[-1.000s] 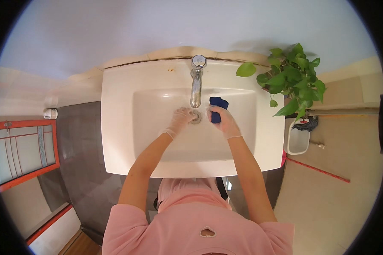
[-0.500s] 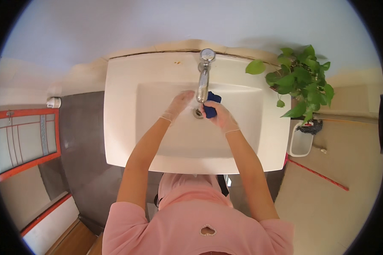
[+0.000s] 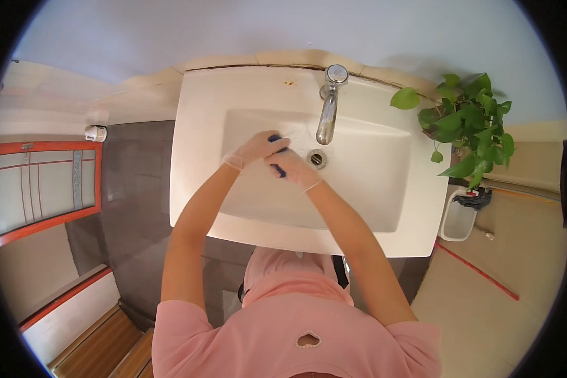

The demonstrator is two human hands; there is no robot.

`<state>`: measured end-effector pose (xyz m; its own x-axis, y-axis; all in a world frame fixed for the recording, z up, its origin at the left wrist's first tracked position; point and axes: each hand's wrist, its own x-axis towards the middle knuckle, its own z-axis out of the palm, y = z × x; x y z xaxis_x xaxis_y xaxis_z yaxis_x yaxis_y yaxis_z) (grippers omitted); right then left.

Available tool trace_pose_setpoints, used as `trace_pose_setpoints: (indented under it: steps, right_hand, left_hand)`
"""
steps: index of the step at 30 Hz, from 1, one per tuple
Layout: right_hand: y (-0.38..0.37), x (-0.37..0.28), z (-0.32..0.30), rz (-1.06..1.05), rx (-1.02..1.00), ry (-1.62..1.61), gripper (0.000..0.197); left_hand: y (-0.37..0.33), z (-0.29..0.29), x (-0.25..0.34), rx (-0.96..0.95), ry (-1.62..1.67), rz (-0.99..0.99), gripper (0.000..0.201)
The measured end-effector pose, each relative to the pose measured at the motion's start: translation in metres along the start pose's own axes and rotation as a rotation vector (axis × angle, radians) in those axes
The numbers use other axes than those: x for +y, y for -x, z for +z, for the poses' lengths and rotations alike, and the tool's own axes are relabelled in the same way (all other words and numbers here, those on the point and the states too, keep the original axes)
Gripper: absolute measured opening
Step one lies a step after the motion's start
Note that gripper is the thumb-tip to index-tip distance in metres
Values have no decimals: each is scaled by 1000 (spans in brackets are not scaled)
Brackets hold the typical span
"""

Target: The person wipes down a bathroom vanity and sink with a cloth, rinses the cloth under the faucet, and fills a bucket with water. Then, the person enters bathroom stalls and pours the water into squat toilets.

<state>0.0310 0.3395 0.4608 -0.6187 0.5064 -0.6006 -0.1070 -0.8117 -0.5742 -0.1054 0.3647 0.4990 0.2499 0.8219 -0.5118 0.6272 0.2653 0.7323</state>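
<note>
A dark blue cloth (image 3: 278, 171) is bunched between my hands over the left part of the white sink basin (image 3: 365, 189). Wearing a clear thin glove, my left hand (image 3: 256, 149) has its fingers closed round the cloth's far end. My right hand (image 3: 297, 169), gloved the same way, grips the near part and presses against the left fingers. Most of the cloth is hidden by the hands. The chrome faucet (image 3: 327, 116) stands to the right of them, its spout over the basin. Just right of my hands lies the round metal drain (image 3: 317, 159).
A leafy green potted plant (image 3: 466, 120) overhangs the sink's right end. Below it is a white plastic bin (image 3: 458, 220) with a dark bundle on its rim. A red stick (image 3: 479, 272) lies to the right. At left stands a red-framed glass door (image 3: 41, 186).
My right hand has carried the cloth left, away from under the faucet. My left hand has closed on it too. The view has shifted slightly, so the sink appears farther right.
</note>
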Motion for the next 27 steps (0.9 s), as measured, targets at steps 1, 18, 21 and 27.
trace_pose_setpoints:
  steps: [1,18,21,27]
  right_hand:
    - [-11,17,5,-42,-10,79,10]
    - [59,15,-73,-85,521,1237,28]
    - [82,-32,-81,-3,643,1034,21]
    - [139,-30,-137,-215,626,230,14]
  left_hand:
    - [5,-1,-9,-4,-5,-2,36]
    - [-19,95,3,-167,120,-108,34]
    - [-41,90,-13,172,281,-94,37]
    - [-1,92,-50,-859,-121,-330,20]
